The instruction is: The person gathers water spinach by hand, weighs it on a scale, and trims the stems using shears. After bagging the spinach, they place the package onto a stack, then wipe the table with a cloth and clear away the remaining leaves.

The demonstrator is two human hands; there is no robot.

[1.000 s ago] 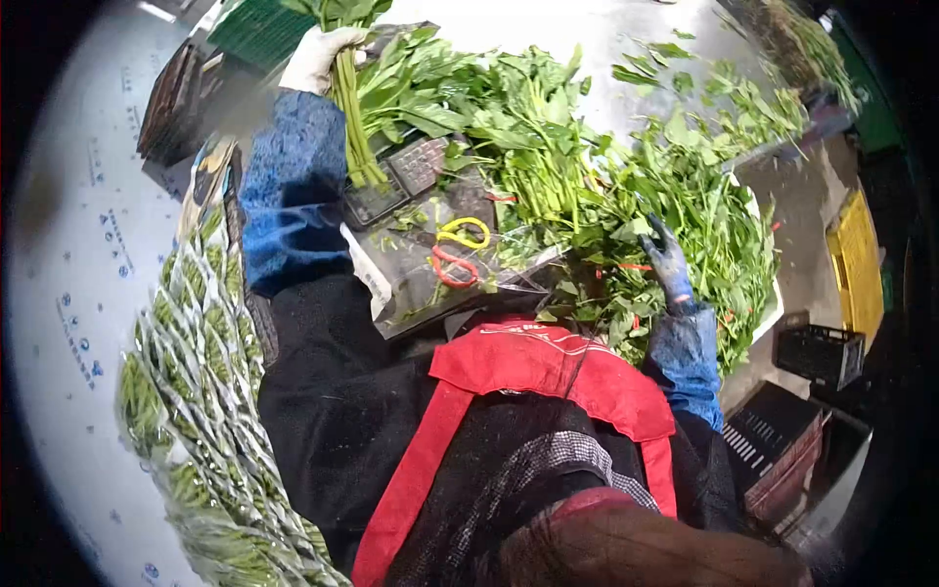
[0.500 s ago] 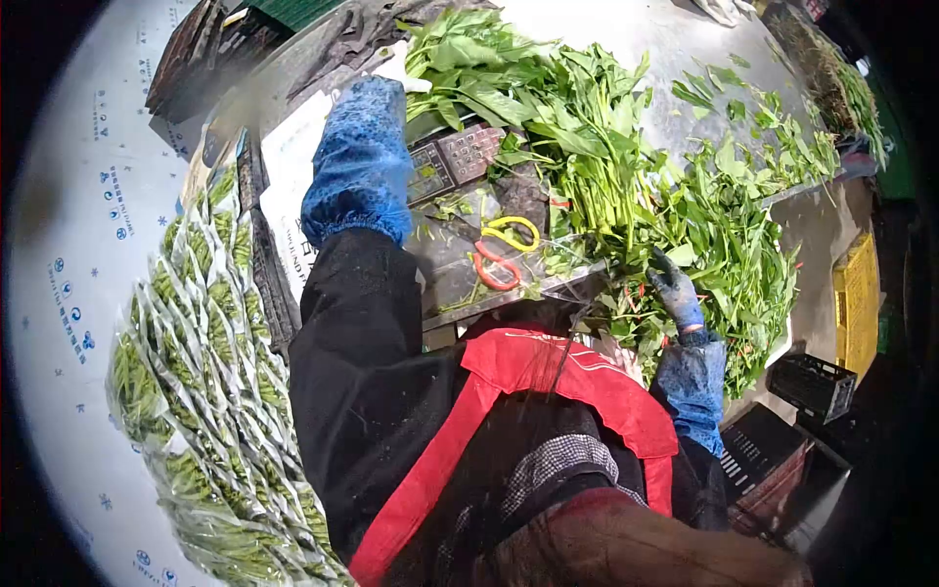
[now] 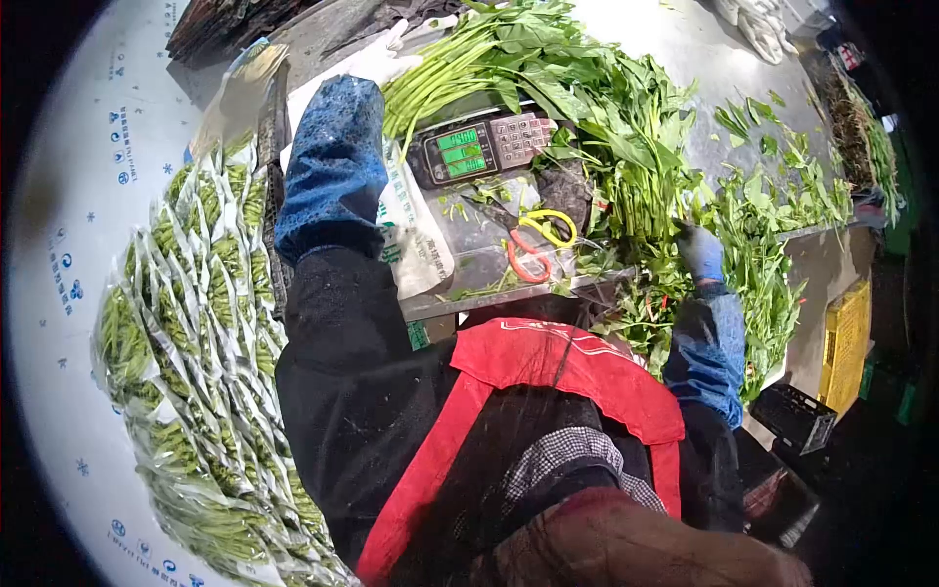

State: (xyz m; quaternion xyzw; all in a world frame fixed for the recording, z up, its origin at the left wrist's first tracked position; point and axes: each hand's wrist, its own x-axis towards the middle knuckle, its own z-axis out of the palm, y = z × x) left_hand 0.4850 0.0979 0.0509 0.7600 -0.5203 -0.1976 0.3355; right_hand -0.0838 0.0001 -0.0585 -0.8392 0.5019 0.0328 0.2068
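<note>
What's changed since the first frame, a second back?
The bunch, held upright in the left hand then, has come down and now lies sideways just beyond the scale, stalks toward that hand; full release is unclear. The scale's green digits now show clearly. Unchanged: scissors in front of the scale, right hand at the loose greens.

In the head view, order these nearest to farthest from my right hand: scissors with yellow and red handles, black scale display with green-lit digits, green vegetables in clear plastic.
From your bluish gloved right hand:
1. Scissors with yellow and red handles: to its left.
2. Black scale display: farther left, beyond the scissors.
3. Green vegetables in clear plastic: far left.
</note>
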